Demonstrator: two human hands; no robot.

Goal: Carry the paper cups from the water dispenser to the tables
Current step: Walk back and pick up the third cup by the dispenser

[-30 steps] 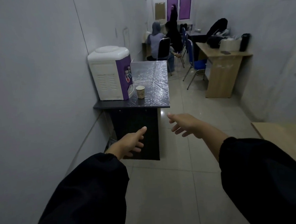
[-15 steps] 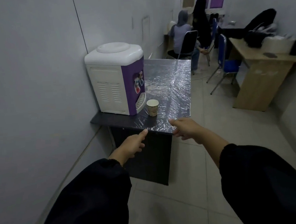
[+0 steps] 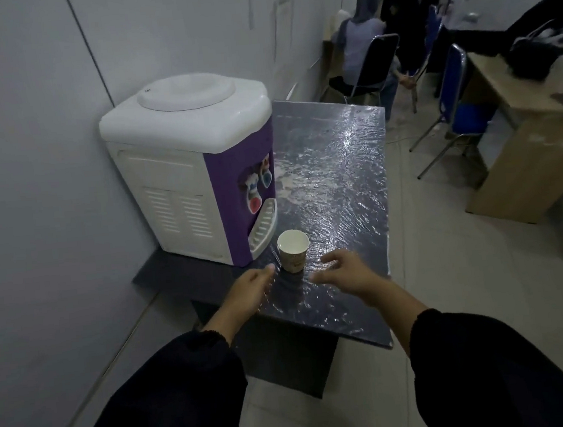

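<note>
Since half a second ago the wearer has closed on the dark table [image 3: 339, 180]; both hands, then short of its near edge, now reach over it. The paper cup [image 3: 293, 255] stands upright, just off the drip tray at about 5 o'clock from the water dispenser [image 3: 196, 166]. Likely it was set there after filling, though I cannot tell whether it holds water.

Left hand [image 3: 251, 290]: fingers apart, empty, tips just beside the cup at its 8 o'clock; contact cannot be made out. Right hand [image 3: 346, 274]: open, fingers spread, empty, near the cup at its 4 o'clock, apart from it. The two flank the cup, presumably for a steady two-sided lift.

Print on the cup wall is too small to read. No brand is legible on the dispenser; only red and blue tap levers show. The wooden desk [image 3: 521, 142] at 2 o'clock is a probable destination.
</note>
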